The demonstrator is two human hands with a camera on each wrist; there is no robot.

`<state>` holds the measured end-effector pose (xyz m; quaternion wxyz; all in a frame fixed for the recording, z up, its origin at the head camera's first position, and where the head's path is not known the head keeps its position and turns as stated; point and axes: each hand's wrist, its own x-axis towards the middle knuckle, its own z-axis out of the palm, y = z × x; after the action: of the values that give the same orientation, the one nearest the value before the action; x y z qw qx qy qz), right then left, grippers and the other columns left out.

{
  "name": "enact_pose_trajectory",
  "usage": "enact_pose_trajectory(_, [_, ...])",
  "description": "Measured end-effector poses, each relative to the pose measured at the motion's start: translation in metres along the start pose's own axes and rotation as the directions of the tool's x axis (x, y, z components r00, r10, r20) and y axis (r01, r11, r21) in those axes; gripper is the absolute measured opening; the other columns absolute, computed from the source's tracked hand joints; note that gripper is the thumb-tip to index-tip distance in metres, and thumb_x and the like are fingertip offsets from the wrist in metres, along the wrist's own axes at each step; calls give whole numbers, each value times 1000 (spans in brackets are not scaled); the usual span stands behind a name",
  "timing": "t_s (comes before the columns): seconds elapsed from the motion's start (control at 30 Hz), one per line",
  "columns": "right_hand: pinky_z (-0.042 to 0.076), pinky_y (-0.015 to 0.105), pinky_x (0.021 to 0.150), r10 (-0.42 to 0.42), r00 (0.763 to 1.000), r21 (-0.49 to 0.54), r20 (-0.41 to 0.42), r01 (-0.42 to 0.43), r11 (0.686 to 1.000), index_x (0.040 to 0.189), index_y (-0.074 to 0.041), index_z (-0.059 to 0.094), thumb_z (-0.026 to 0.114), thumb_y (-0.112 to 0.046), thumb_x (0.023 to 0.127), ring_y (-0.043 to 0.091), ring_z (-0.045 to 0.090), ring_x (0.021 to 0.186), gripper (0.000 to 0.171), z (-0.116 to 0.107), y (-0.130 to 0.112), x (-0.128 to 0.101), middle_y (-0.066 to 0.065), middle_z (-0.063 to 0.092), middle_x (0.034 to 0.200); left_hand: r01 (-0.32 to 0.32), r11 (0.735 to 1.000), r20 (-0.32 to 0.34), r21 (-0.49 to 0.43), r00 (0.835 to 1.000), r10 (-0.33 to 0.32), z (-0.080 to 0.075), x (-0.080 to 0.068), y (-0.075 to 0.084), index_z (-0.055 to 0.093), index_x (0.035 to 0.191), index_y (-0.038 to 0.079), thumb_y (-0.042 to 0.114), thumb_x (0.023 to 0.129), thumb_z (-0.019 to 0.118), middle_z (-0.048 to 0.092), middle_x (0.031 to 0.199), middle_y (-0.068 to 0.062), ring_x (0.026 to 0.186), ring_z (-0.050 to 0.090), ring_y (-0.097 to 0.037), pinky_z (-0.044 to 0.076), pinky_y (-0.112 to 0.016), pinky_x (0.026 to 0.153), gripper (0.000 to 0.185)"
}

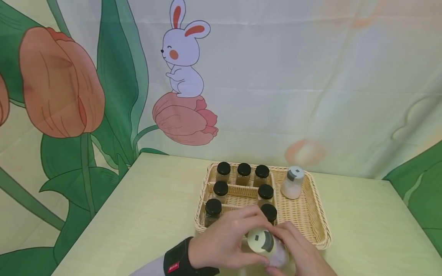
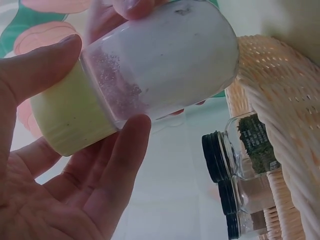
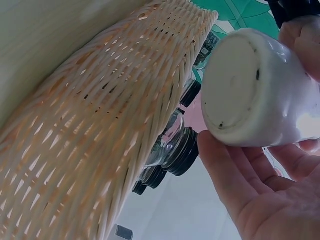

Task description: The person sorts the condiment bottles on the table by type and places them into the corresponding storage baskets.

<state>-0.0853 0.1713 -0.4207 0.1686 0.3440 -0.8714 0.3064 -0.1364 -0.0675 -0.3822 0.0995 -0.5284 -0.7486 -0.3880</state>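
In the head view, both hands hold a seasoning jar [image 1: 279, 256] of white contents, tilted in front of the basket's near edge. Its pale yellow lid [image 1: 259, 240] bears a grey patch and a small dark square. My left hand [image 1: 226, 237] has thumb and fingers around the lid end; the left wrist view shows the thumb on the lid [image 2: 75, 115] and a fingertip near the lid's lower rim. My right hand [image 1: 302, 249] holds the jar's body. The right wrist view shows the jar's white base [image 3: 232, 85] with the fingers beneath it.
A woven basket [image 1: 321, 226] with compartments stands behind the hands. Several black-lidded glass jars [image 1: 243, 174] stand in its left compartments. A second white jar with a grey-patched lid [image 1: 292, 183] stands in the right compartment. A printed cloth [image 1: 262, 96] hangs behind the table [image 1: 152, 199].
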Motion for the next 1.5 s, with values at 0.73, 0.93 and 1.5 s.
enact_pose_trajectory(0.73, [51,16,77,31,1000,27,3,-31,999,134,-23,56,91,-30,79,-5,56,95,65,3,-2,2,-17,54,117,46,999,27,-16,999,-46,6,-2,2,67,125,17,32,82,90,60,110,8,100,56,3,45,-4,88,52])
enact_pose_trajectory(0.93, [46,11,81,23,1000,10,-14,-22,1000,133,-23,57,90,-31,79,-5,55,94,64,4,-3,2,-18,54,116,54,998,21,-6,998,-54,6,-2,3,68,126,18,35,80,91,60,110,9,100,56,4,44,-5,89,53])
enact_pose_trajectory(1.5, [54,19,78,58,996,-56,-67,-62,997,129,-27,60,96,-36,71,-4,58,97,69,-2,-2,2,-22,56,116,32,999,-4,9,999,-32,1,1,3,66,127,18,35,82,90,59,112,8,99,56,4,47,-6,85,54])
